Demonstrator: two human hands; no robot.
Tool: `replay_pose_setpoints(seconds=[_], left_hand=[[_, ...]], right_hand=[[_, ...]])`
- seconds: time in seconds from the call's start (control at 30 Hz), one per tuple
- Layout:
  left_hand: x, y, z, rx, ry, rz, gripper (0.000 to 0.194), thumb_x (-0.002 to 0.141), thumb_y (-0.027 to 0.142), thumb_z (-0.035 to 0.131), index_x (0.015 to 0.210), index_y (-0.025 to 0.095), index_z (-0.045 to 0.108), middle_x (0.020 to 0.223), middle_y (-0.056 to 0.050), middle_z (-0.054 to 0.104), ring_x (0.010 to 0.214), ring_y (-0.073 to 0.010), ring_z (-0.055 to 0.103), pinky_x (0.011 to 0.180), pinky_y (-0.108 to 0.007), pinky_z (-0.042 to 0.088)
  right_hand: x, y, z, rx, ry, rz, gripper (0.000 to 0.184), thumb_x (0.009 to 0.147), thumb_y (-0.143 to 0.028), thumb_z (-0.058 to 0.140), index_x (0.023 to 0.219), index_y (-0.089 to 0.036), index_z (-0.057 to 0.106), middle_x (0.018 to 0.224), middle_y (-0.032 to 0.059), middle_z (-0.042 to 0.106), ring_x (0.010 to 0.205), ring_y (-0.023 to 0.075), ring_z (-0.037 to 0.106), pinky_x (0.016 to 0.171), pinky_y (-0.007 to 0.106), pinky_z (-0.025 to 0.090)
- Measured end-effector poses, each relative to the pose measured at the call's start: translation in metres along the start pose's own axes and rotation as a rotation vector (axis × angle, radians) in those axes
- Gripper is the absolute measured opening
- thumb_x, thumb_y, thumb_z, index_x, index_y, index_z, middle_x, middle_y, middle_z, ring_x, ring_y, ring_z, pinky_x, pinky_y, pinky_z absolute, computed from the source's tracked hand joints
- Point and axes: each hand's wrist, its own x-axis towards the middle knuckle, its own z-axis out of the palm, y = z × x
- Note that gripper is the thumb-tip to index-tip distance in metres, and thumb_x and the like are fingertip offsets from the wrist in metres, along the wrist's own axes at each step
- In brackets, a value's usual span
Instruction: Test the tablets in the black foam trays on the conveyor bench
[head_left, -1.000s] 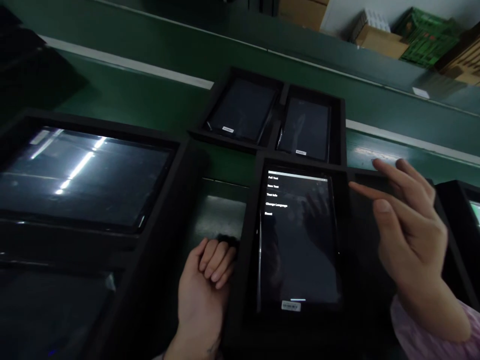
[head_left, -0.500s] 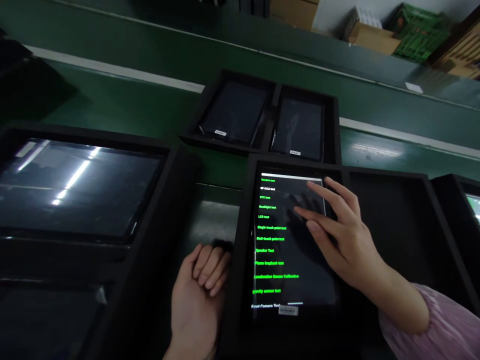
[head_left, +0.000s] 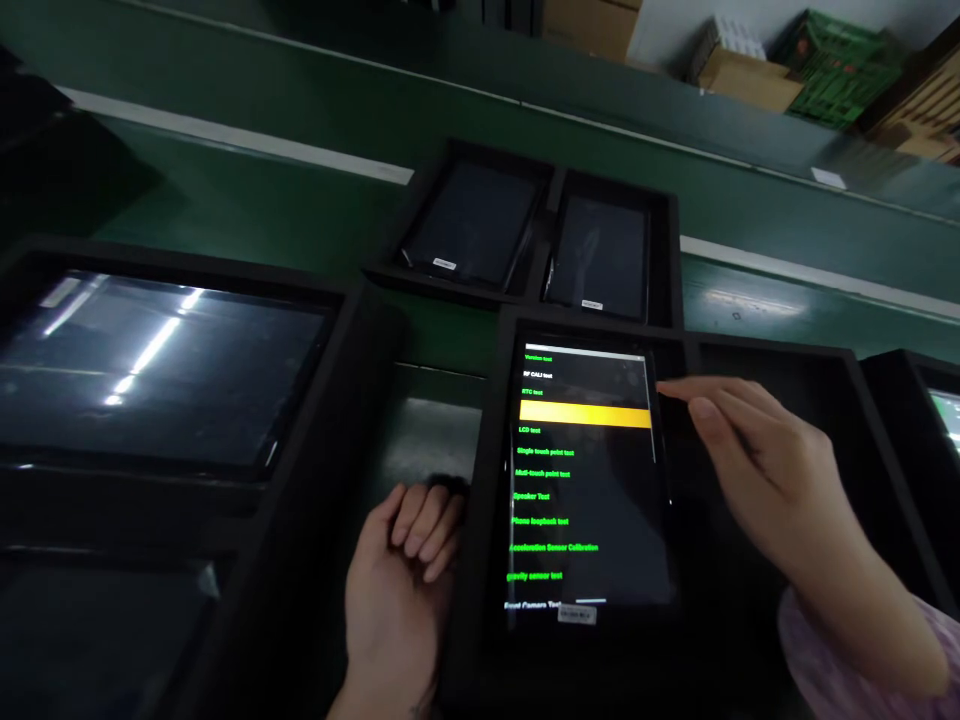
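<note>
A tablet (head_left: 592, 500) lies lit in the left compartment of a black tray (head_left: 480, 400). Its screen lists green and white test names, with one row filled in yellow. My right hand (head_left: 780, 470) is at the tablet's right edge, fingers stretched toward it and thumb a little apart, holding nothing. Whether the fingertip touches the edge I cannot tell. My left hand (head_left: 405, 580) rests palm up beside the tray's left wall, its fingers curled in and nothing visible in them.
Behind stands another black tray (head_left: 551, 200) with two dark tablets. A larger tray (head_left: 300, 400) at left holds dark-screened tablets. Part of another tray (head_left: 892, 385) shows at far right. Cardboard boxes (head_left: 750, 80) and a green crate (head_left: 840, 65) stand beyond the green work surface.
My right hand has moved right, off the middle of the screen to its edge, and its fingers have drawn closer together. The Backlight test row has turned yellow. My left hand stays put.
</note>
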Motion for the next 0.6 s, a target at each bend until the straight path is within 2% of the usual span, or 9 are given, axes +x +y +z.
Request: replay_pose_setpoints(seconds=[0.07,0.13,0.17,0.2,0.23,0.3,0.4,0.5,0.6], left_hand=[[0.001,-0.004,-0.007,0.078,-0.093,0.093,0.04,0.089,0.014,0.056,0.052,0.019,0.044,0.052,0.006,0.039,0.04,-0.005,0.044,0.036,-0.014,0.037],[0.005,-0.009,-0.016,0.188,-0.175,0.215,0.026,0.082,0.024,0.07,0.06,0.02,0.057,0.064,0.004,0.057,0.061,-0.0095,0.062,0.057,-0.016,0.055],[0.007,-0.012,-0.021,0.271,-0.2,0.26,0.018,0.079,0.03,0.076,0.068,0.021,0.066,0.075,0.002,0.066,0.076,-0.0128,0.069,0.069,-0.018,0.059],[0.009,-0.013,-0.025,0.37,-0.216,0.278,0.017,0.079,0.038,0.081,0.08,0.022,0.074,0.089,0.001,0.074,0.091,-0.0164,0.072,0.079,-0.02,0.06],[0.011,-0.015,-0.029,0.473,-0.225,0.276,0.025,0.08,0.045,0.082,0.093,0.024,0.079,0.103,0.0,0.078,0.104,-0.0198,0.073,0.087,-0.023,0.06],[0.013,-0.015,-0.032,0.65,-0.234,0.231,0.038,0.085,0.052,0.079,0.114,0.027,0.081,0.123,-0.002,0.079,0.12,-0.0254,0.071,0.098,-0.03,0.058],[0.013,-0.013,-0.031,0.77,-0.248,0.216,0.031,0.091,0.045,0.076,0.117,0.029,0.083,0.131,-0.004,0.078,0.13,-0.0277,0.067,0.114,-0.038,0.05],[0.01,-0.011,-0.026,0.819,-0.243,0.212,0.025,0.094,0.04,0.075,0.115,0.031,0.084,0.131,-0.004,0.078,0.132,-0.0253,0.067,0.113,-0.035,0.051],[0.005,-0.009,-0.023,0.806,-0.163,0.205,0.019,0.09,0.033,0.082,0.109,0.034,0.085,0.123,-0.002,0.081,0.122,-0.0236,0.073,0.092,-0.026,0.061]], right_hand=[[-0.005,0.003,-0.009,-0.089,-0.07,0.089,0.041,0.111,-0.043,0.042,0.115,-0.023,0.077,0.101,0.0065,0.08,0.093,0.0246,0.077,0.077,0.041,0.066],[-0.013,0.003,-0.013,-0.194,-0.123,0.117,0.045,0.11,-0.046,0.039,0.114,-0.022,0.077,0.099,0.0084,0.08,0.089,0.0273,0.078,0.069,0.041,0.066],[-0.018,0.003,-0.012,-0.238,-0.141,0.106,0.048,0.11,-0.047,0.036,0.117,-0.021,0.076,0.102,0.0105,0.08,0.09,0.0287,0.078,0.068,0.042,0.066],[-0.025,0.001,-0.009,-0.278,-0.153,0.084,0.051,0.11,-0.047,0.034,0.123,-0.018,0.074,0.105,0.0132,0.079,0.094,0.0303,0.079,0.07,0.043,0.066],[-0.032,-0.001,-0.004,-0.316,-0.159,0.058,0.053,0.11,-0.046,0.032,0.13,-0.015,0.071,0.109,0.0164,0.079,0.099,0.0322,0.078,0.074,0.046,0.067],[-0.049,-0.005,0.009,-0.365,-0.149,0.007,0.059,0.11,-0.046,0.032,0.145,-0.008,0.062,0.115,0.0228,0.077,0.116,0.0382,0.074,0.085,0.053,0.067],[-0.073,-0.012,0.027,-0.232,-0.14,0.015,0.067,0.108,-0.05,0.038,0.159,-0.008,0.046,0.129,0.0254,0.074,0.141,0.0436,0.059,0.096,0.062,0.064],[-0.087,-0.017,0.032,0.061,-0.193,0.242,0.07,0.107,-0.058,0.042,0.167,-0.021,0.037,0.154,0.0193,0.06,0.147,0.0401,0.054,0.104,0.064,0.06],[-0.088,-0.016,0.023,0.377,-0.173,0.526,0.072,0.102,-0.069,0.049,0.163,-0.03,0.044,0.159,0.0138,0.057,0.149,0.0372,0.053,0.109,0.061,0.058]])
